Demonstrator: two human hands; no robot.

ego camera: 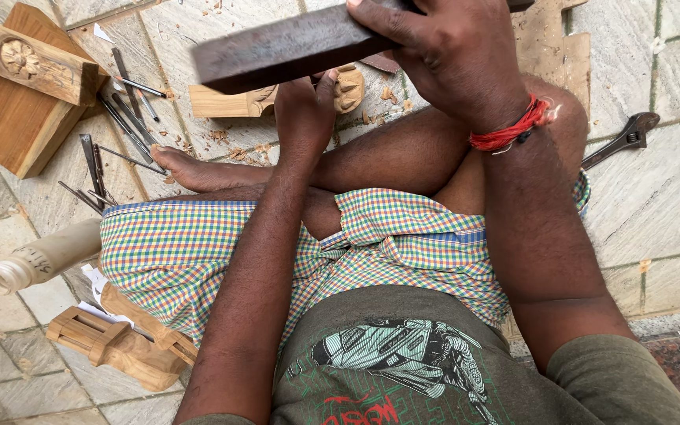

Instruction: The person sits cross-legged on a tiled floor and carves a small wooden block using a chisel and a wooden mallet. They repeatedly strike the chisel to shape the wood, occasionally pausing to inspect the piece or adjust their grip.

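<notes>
On a grey stone-tiled floor, a seated person in a checked wrap works a pale carved wooden piece [277, 98], which lies just beyond the crossed legs. It is a light, unfinished block with a curled, rounded form at its right end; much of it is hidden behind the hands. Wood chips [234, 149] are scattered around it.

The right hand [454, 59] is closed firmly around a dark, flat wooden block [285, 47], held raised and tilted above the carving. The left hand [304, 106] is curled low against the carving, fingers narrowed as if around a slim tool, though the tool itself cannot be made out. A red thread band [509, 132] circles the right wrist.

A spread of metal chisels [123, 118] lies to the left near the bare foot, beside a carved wooden beam [29, 63] with a flower motif. A plastic bottle [37, 264] rests by the left knee, and an adjustable wrench [623, 140] sits on the tiles at right.
</notes>
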